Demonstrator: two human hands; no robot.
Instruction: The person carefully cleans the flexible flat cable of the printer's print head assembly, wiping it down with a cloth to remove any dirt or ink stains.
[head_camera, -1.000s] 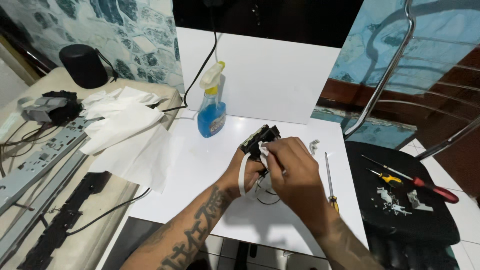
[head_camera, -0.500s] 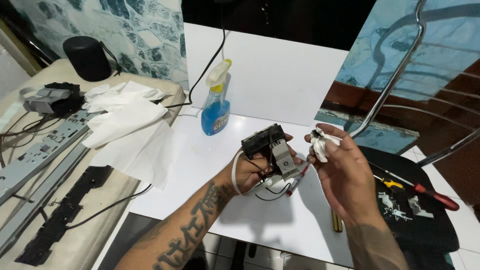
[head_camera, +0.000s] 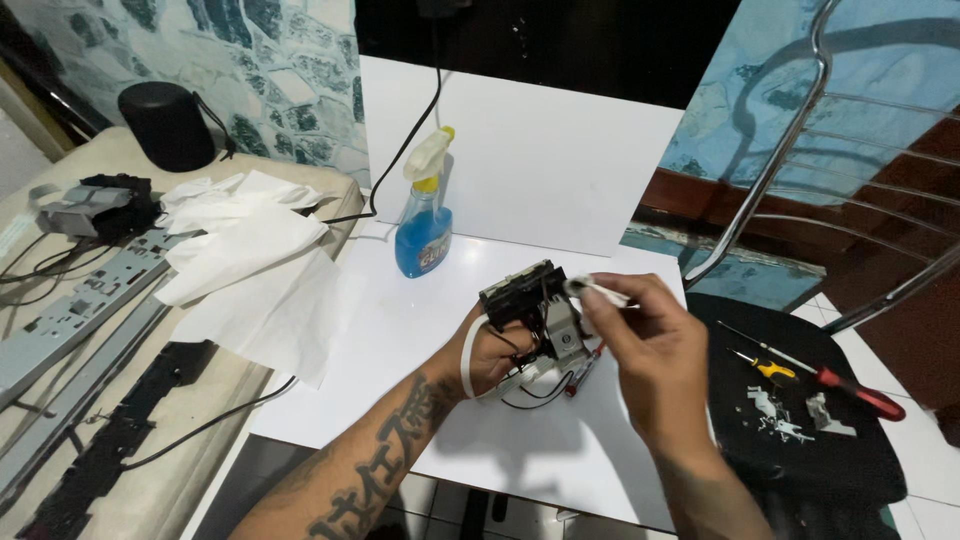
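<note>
my left hand (head_camera: 497, 352) grips a small black and grey electrical assembly (head_camera: 535, 312) with loose wires, held just above the white table (head_camera: 400, 330), while my right hand (head_camera: 650, 350) pinches a scrap of white cloth (head_camera: 592, 290) against its top edge. i judge i'm mid-wipe; next i'd need light, steady strokes clear of the wires.

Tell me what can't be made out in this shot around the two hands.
Head view:
- Left hand: palm hidden behind the black electrical part.
- White wad in the right hand: mostly covered by fingers.
- Red-handled tool: tip hidden by that hand.
</note>
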